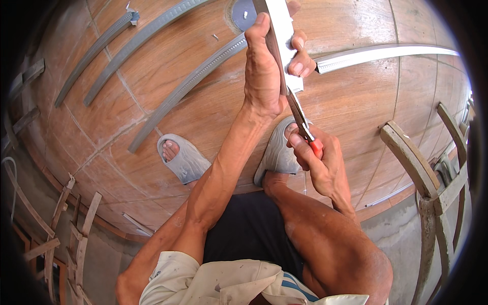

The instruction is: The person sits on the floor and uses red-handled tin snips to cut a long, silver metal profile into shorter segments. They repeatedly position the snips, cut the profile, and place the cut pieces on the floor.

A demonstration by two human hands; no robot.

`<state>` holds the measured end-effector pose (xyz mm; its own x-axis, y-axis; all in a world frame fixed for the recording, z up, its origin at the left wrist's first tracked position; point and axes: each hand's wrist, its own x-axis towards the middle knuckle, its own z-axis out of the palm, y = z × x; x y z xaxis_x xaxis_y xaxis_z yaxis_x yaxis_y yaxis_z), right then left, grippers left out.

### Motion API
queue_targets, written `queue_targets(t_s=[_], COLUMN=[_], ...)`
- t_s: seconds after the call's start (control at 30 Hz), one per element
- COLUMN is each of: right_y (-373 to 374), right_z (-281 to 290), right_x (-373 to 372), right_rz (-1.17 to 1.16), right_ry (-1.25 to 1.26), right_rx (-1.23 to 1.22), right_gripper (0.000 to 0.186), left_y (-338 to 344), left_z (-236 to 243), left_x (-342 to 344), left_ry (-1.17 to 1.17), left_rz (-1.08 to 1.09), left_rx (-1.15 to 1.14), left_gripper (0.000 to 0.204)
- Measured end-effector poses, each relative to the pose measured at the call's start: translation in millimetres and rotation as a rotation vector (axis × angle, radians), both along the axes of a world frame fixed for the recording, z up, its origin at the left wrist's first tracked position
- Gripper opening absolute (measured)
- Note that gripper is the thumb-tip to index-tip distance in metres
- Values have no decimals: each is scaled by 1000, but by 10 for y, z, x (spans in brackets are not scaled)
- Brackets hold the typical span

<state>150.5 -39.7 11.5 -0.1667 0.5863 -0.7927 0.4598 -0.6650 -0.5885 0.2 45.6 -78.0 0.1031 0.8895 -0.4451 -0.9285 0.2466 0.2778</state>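
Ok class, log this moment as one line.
left hand: grips metal strip | right hand: holds red-handled snips | blades: at strip's end

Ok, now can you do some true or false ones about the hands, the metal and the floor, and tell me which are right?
1. The left hand holds a shiny metal strip. True.
2. The right hand is empty. False: it holds red-handled snips.
3. The snips are far away from the shiny metal strip. False: their blades are right at its lower end in the picture.
4. The person wears grey slippers. True.
5. The floor is green grass. False: it is a brown tiled floor.
6. More metal strips lie on the floor. True.
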Motion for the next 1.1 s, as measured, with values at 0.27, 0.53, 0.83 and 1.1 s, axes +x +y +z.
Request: queue_targets(t_s=[0.27, 0.53, 0.83, 1.1], right_y=[-103, -172, -128, -136], right_z=[-82, -120, -24, -17], right_x=[-41, 42, 125, 154], right_rz=[-83, -69, -173, -177], right_ry=[12, 43, -20, -61], right_rx=[27, 124, 103, 113], right_gripper=[31, 23, 20, 28], left_y=[-27, 2, 43, 32], left_z=[-89, 26, 224, 230], left_x=[-18, 149, 438, 513], left_ry=[52, 321, 542, 647], left_rz=[-27, 52, 225, 222], left_rx=[110, 21, -55, -90], left_gripper=[57, 60, 49, 53])
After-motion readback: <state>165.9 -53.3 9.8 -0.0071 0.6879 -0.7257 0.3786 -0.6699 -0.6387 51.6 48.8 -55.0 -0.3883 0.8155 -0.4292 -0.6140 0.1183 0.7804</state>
